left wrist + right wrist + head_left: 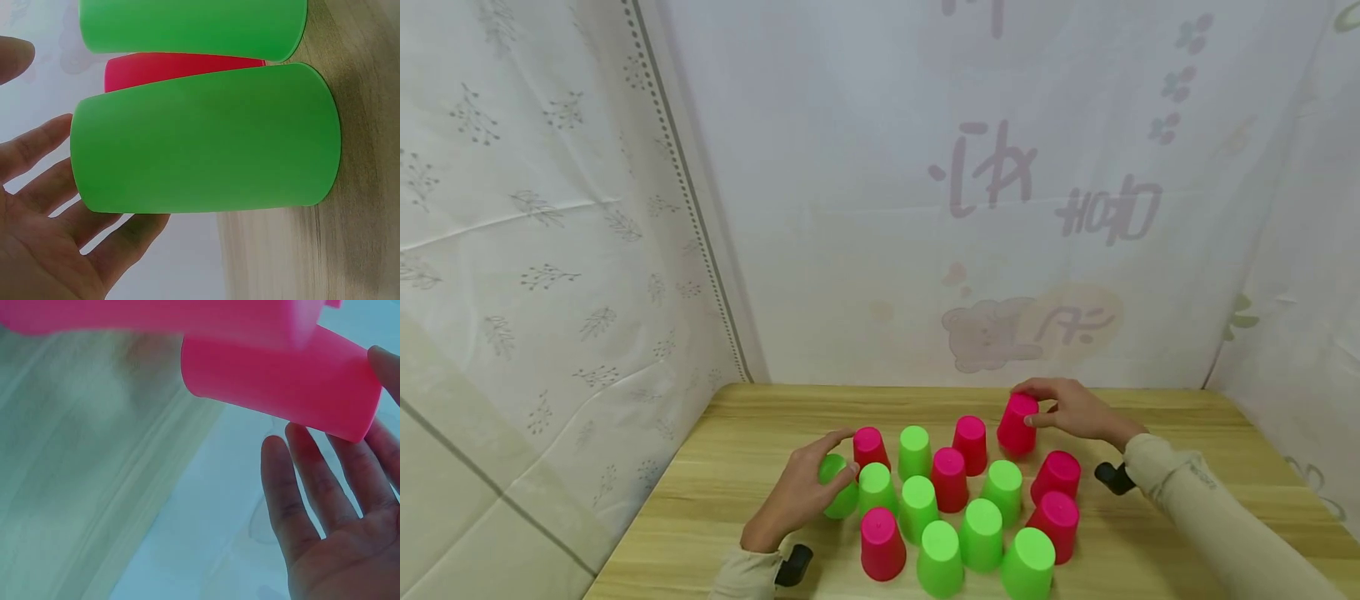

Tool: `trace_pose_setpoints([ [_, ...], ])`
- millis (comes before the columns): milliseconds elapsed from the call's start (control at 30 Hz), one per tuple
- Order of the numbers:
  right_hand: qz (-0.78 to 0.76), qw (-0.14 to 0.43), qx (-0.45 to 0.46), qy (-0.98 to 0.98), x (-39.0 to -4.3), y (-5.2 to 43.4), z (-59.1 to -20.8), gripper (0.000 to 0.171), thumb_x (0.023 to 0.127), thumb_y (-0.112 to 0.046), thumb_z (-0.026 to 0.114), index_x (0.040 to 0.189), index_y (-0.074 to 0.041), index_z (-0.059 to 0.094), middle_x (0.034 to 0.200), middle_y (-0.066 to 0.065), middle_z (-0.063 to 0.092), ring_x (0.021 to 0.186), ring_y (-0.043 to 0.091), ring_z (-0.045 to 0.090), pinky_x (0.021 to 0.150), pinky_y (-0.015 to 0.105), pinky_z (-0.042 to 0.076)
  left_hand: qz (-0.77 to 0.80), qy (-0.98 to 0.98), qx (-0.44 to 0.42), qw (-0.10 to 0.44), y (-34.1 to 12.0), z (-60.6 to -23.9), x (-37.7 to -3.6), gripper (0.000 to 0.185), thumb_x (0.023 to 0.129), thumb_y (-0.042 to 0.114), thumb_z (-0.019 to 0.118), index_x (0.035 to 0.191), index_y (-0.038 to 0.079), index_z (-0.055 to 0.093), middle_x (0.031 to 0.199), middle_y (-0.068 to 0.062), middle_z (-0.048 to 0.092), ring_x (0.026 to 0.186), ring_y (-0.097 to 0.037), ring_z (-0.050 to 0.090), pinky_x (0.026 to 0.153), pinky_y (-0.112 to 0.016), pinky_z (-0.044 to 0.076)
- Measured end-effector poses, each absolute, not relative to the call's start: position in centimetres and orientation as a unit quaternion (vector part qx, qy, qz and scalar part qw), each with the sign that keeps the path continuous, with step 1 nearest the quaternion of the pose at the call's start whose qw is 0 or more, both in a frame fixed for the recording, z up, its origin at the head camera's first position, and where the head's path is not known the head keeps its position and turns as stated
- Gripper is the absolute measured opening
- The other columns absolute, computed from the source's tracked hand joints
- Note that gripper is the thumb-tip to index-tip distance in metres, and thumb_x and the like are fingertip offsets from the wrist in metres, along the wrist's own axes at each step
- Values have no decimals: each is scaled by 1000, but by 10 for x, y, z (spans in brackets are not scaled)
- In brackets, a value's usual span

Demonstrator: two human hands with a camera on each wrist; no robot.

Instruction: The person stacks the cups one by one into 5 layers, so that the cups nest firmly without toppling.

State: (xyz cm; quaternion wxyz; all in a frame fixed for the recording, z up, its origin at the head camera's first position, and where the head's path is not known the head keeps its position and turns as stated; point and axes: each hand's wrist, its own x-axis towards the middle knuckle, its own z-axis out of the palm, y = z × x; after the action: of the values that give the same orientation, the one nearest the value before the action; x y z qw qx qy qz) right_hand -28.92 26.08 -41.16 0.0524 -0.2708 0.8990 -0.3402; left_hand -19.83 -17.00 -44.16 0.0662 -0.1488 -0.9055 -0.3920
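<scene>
Head view: right hand grips tilted pink cup; left hand grips green cup.

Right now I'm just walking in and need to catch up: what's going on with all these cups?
A person sits at a wooden table covered with upside-down green and pink plastic cups packed in a cluster. The left hand is wrapped around a green cup at the cluster's left edge. The right hand holds a pink cup at the far right corner, tilted. The other cups stand untouched between the hands.
</scene>
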Motion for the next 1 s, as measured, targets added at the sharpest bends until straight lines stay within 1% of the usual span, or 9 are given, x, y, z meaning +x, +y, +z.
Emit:
trace_pose_setpoints([
  [167,-332,54,-274,901,-303,262,-407,47,91,-17,72,133,0,58,130,22,65,119,45,63,91,53,58,-386,-906,-157,72,-171,-442,-198,45,93,18,70,137,13,60,137,-5,65,131,-35,59,108,-59,46],
  [300,-323,48,-261,908,-315,260,-403,46,91,-17,71,133,-1,59,131,21,66,121,46,62,99,60,52,-383,-906,-164,77,-172,-444,-199,44,94,18,69,136,12,60,136,-6,66,128,-37,60,106,-59,48],
  [400,-327,47,-250,910,-323,256,-400,46,91,-17,71,133,-2,59,132,22,64,124,47,60,101,62,50,-384,-905,-167,77,-172,-445,-199,43,94,19,69,135,12,60,135,-8,66,126,-39,61,104,-60,48],
  [467,-327,43,-246,911,-328,253,-399,46,91,-17,71,132,-1,59,132,23,64,124,48,60,102,62,50,-385,-905,-167,74,-172,-446,-200,42,94,19,68,135,12,60,135,-9,66,125,-39,62,104,-61,48],
  [733,-327,41,-214,919,-347,242,-402,44,90,-16,71,130,-1,61,132,23,64,124,46,60,102,59,51,-385,-909,-152,55,-172,-446,-201,42,95,23,68,135,15,60,134,-6,67,126,-34,61,105,-58,48],
  [1000,-319,31,-208,924,-358,227,-407,41,88,-14,74,124,2,64,124,25,68,117,44,64,98,55,54,-386,-906,-162,58,-172,-447,-202,41,95,23,68,134,13,61,135,-6,66,123,-35,63,104,-56,50],
])
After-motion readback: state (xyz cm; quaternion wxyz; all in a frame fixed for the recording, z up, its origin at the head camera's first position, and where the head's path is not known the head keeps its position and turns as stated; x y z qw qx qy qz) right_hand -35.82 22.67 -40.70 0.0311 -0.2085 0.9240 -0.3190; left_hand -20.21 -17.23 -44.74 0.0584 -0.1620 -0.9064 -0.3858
